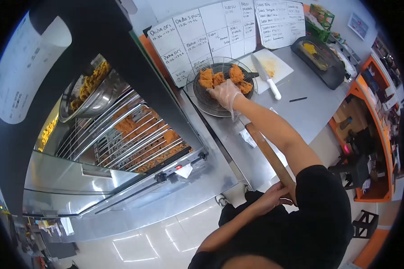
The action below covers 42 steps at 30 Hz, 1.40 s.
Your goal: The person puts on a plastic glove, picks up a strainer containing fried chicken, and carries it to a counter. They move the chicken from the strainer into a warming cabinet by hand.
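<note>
A large round wire skimmer (205, 103) lies on the steel counter, holding several pieces of fried chicken (236, 73). My right hand (226, 93), in a clear plastic glove, reaches into it with curled fingers closed at a piece of chicken; the fingertips are partly hidden. From the near side of the skimmer, a long wooden handle (271, 157) slants towards my body. My bare left hand (276, 197) is wrapped round the lower end of this handle, close to my waist.
Left stands a glass display warmer with fried chicken (141, 125) on wire racks and a metal bowl (96, 101). Behind the skimmer are a white cutting board (280, 67), a white-handled knife (274, 88) and a black tray (321, 62). A pen (298, 99) lies right.
</note>
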Motion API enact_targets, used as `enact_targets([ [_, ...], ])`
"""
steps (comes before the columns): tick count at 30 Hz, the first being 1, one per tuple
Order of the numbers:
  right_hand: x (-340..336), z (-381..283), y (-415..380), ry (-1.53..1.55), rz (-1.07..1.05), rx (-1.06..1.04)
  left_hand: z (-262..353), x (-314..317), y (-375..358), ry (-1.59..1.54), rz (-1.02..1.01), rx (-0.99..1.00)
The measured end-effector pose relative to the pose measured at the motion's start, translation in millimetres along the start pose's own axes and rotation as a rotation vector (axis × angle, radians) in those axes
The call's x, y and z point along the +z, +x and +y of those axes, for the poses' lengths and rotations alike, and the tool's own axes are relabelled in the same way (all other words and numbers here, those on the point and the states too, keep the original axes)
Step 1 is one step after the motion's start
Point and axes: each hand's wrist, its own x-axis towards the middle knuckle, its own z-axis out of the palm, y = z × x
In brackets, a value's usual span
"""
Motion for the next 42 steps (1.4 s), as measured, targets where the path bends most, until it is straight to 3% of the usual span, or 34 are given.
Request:
enact_targets([
  [4,-14.5,9.5,-11.0,0.31,-0.007,0.04,-2.3,3.1,-0.3,0.01,-0.002,0.041],
  [6,-22.0,20.0,-28.9,1.006,0.32,0.192,-1.3,1.6,-0.6,0.02,-0.008,0.031],
  [7,-26.0,30.3,-35.8,0.99,0.317,0.188,-2.7,1.4,1.1,0.026,-0.01,0.01],
  [9,-37.5,47.5,-50.5,1.476,0.272,0.18,-8.9,-3.1,6.0,0.022,-0.009,-0.011],
  [11,-94.4,35.0,-90.6,1.486,0.273,0.246,-13.5,-8.4,10.2,0.026,-0.007,-0.033],
  [13,-115.0,28.2,-118.7,2.05,0.336,0.168,-17.5,-10.8,12.9,0.018,0.014,-0.051],
  [14,-131.8,20.0,-134.1,2.044,0.327,0.159,-15.9,-8.7,12.4,0.016,0.012,-0.038],
  [16,-166.5,-3.8,-162.7,2.22,0.269,-0.062,-12.0,-5.5,7.1,0.022,0.023,-0.029],
  [20,-197.8,-70.3,-180.7,2.169,0.245,-0.174,-11.3,-6.6,6.1,0.008,0.021,-0.003],
  [22,-180.2,-104.1,-172.7,2.045,0.032,-0.244,-11.1,-7.8,3.4,0.035,-0.026,-0.004],
  [24,-166.9,-155.4,-155.1,2.046,-0.062,-0.128,-10.2,-7.3,-0.9,0.024,-0.037,0.032],
  [26,-134.7,-196.7,-122.4,2.07,-0.082,-0.113,-20.2,-14.0,2.6,0.098,-0.121,0.098],
  [28,-100.6,-232.8,-82.1,1.991,0.211,-0.144,-37.6,-25.3,13.7,0.049,-0.11,0.119],
  [32,-97.6,-260.0,-29.8,1.886,0.2,-0.127,-41.5,-33.4,10.3,-0.043,-0.149,0.145],
  [35,-126.8,-267.5,-14.4,1.798,0.014,-0.127,-54.5,-40.6,25.8,-0.012,-0.182,0.213],
  [37,-128.8,-277.5,1.1,2.163,0.06,-0.095,-59.0,-41.3,30.3,-0.008,-0.221,0.263],
  [38,-120.8,-285.8,8.7,2.37,0.221,-0.155,-46.7,-23.4,22.2,-0.044,-0.046,0.168],
  [39,-114.5,-286.7,18.2,2.372,0.221,-0.162,-39.3,-15.4,18.6,-0.079,0.129,0.071],
  [41,-113.1,-282.5,32.7,1.269,0.565,-0.172,-32.8,-16.0,14.7,-0.067,0.076,0.057],
  [42,-119.9,-280.4,24.6,1.083,0.434,-0.047,-31.1,-18.7,14.1,-0.055,0.018,0.041],
])
